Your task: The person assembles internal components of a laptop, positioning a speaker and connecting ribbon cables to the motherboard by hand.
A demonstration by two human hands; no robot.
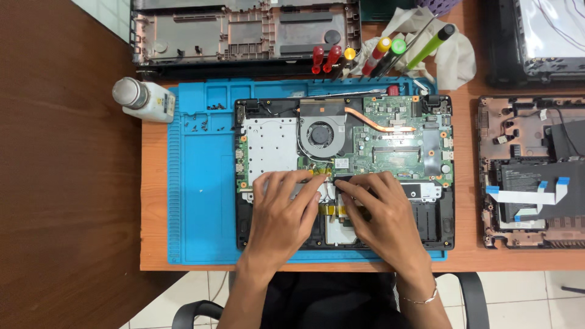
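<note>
Opened laptop chassis [344, 170] on a blue work mat [201, 183], mainboard and cooling fan [321, 135] exposed. The left hand [283, 210] and right hand [381, 213] rest fingertips-down at the board's 6 o'clock edge, fingers curled on a small connector area, seemingly steadying it; whether anything is pinched cannot be told. Loose screws [204, 122] lie in the mat's recesses at 10 o'clock, kept from rolling. Screwdrivers [365, 58] lie at 12 o'clock; a white bottle [143, 97] lies at 10 o'clock.

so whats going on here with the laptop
A person has an opened laptop on a blue work mat, its bottom cover off, so the green circuit board and fan show. Both hands work at the board's lower edge: the left hand and right hand press their fingertips near the middle. Screwdrivers lie above the mat.
</note>
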